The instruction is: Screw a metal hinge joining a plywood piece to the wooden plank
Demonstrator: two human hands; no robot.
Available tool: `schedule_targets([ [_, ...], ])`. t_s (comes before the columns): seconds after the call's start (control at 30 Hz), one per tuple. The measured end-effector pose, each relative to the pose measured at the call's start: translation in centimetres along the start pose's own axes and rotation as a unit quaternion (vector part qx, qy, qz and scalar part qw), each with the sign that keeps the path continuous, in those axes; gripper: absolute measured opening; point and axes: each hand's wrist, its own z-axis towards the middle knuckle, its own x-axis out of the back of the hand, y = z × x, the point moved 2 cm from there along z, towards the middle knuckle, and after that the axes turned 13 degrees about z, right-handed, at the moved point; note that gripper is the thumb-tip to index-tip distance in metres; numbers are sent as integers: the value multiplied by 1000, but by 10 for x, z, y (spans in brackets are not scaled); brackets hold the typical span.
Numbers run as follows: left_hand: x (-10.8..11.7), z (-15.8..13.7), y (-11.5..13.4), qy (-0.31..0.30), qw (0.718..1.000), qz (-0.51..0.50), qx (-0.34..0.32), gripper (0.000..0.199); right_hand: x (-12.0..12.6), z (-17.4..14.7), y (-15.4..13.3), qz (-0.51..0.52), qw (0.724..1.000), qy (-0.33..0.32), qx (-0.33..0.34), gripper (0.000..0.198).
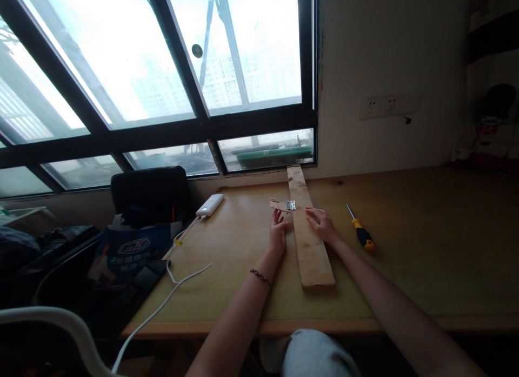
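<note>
A white power bank (210,205) with its cable lies on the wooden desk (425,247). The left hand (278,230) rests flat, fingers loose, against the left edge of a long plank (308,236), near a small metal hinge (291,205). The right hand (320,224) lies open on the plank, gripping nothing. A yellow-handled screwdriver (360,231) sits apart to the right.

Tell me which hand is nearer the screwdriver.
Right. The right hand rests on the plank, just left of the screwdriver; the left hand lies beyond the plank.
</note>
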Motion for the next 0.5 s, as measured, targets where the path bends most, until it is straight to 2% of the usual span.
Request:
schedule_targets([
  [0.1, 0, -2, 4, -13, 995, 81, -50, 63, 0, 0, 1, -3, 1000, -2, 1, 32],
  [0.23, -5, -8, 10, -43, 971, 202, -119, 52, 0, 0, 1, -4, 1000, -2, 7, 32],
  [0.33, -11, -10, 10, -46, 951, 281, -123, 40, -1, 0, 2, -7, 1000, -1, 16, 34],
  [0.4, -14, -11, 7, -54, 935, 327, -124, 38, -1, 0, 4, -18, 999, 18, 22, 39],
  [0.5, -17, -12, 5, -63, 917, 368, -141, 39, 0, -2, 7, -32, 996, 79, 25, 53],
])
